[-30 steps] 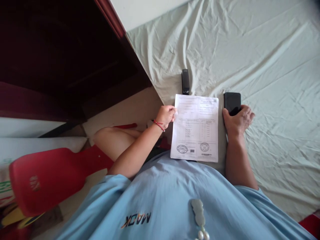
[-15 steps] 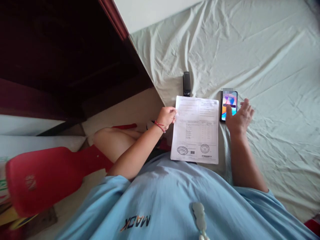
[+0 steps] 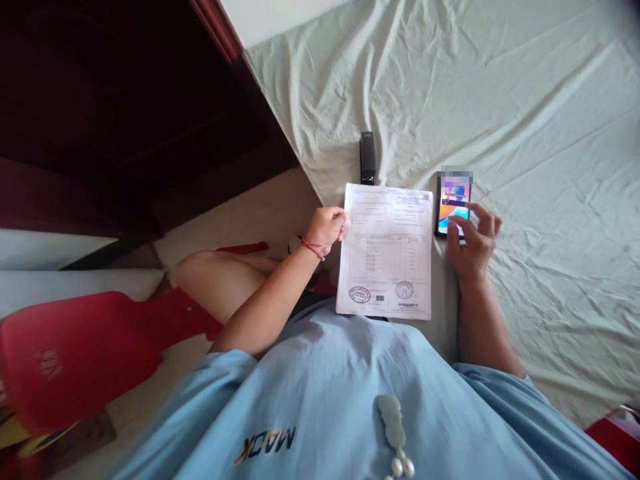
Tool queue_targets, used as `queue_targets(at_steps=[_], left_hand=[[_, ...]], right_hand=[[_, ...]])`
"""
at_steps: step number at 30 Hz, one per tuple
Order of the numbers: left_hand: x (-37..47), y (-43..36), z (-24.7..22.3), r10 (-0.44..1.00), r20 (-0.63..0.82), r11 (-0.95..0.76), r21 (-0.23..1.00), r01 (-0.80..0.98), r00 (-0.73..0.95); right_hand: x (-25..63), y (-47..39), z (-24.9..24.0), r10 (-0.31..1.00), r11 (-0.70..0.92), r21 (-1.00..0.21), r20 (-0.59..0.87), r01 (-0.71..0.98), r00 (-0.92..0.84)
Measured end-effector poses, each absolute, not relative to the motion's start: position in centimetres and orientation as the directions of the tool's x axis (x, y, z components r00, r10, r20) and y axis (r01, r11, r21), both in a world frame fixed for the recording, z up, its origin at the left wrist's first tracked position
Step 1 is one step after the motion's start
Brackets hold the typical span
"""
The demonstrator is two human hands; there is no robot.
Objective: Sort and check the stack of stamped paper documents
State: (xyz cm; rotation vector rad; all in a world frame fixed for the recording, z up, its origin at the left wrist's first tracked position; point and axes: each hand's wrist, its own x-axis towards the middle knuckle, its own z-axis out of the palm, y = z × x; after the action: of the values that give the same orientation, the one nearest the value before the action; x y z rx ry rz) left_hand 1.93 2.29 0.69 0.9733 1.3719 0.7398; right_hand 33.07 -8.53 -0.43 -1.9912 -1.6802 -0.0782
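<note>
My left hand [image 3: 327, 229], with a red string bracelet at the wrist, pinches the left edge of a stack of printed paper sheets [image 3: 387, 250]. The top sheet carries text, a table and two round stamps near its bottom. To the right of the sheets lies a smartphone [image 3: 444, 220] with its colourful screen lit. My right hand [image 3: 473, 248] is over the phone's lower right side, fingers bent and apart, holding nothing; whether a fingertip touches the screen I cannot tell. Just beyond the top edge of the sheets sits a black stapler [image 3: 368, 155].
A wrinkled pale green cloth [image 3: 540, 200] covers the surface ahead and to the right. Dark wooden furniture [image 3: 125, 100] stands at the upper left. A red plastic chair [image 3: 90, 353] is at the left, and a red object [image 3: 617, 437] shows at the lower right corner.
My right hand's spread fingers have bent inward, bringing the fingertips over the phone. My left hand keeps its pinch on the sheets. The whole view has shifted slightly.
</note>
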Motion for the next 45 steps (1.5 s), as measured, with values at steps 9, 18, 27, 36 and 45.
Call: queue_targets(at_steps=[9,18,27,36,45], left_hand=[[1.9,2.2,0.4,0.892,-0.440,0.429,0.896,0.115,0.106],[2.1,2.2,0.9,0.884,-0.459,0.452,0.887,0.091,0.088],[2.0,2.2,1.0,0.884,-0.458,0.447,0.887,0.117,0.092],[2.0,2.2,1.2,0.878,-0.469,0.457,0.881,0.127,0.092],[2.0,2.2,1.2,0.876,-0.474,0.463,0.878,0.122,0.085]], right_hand=[[32.5,-8.7,-0.3,0.953,-0.140,-0.272,0.222,0.952,0.204],[35.5,-9.1,-1.3,0.695,-0.345,-0.396,0.501,0.851,0.515],[35.0,-8.0,1.7,0.751,-0.297,-0.413,0.455,0.861,0.478],[33.7,-7.9,0.5,0.867,-0.164,-0.340,0.398,0.926,0.300],[33.3,-8.1,0.6,0.927,-0.112,-0.263,0.319,0.958,0.196]])
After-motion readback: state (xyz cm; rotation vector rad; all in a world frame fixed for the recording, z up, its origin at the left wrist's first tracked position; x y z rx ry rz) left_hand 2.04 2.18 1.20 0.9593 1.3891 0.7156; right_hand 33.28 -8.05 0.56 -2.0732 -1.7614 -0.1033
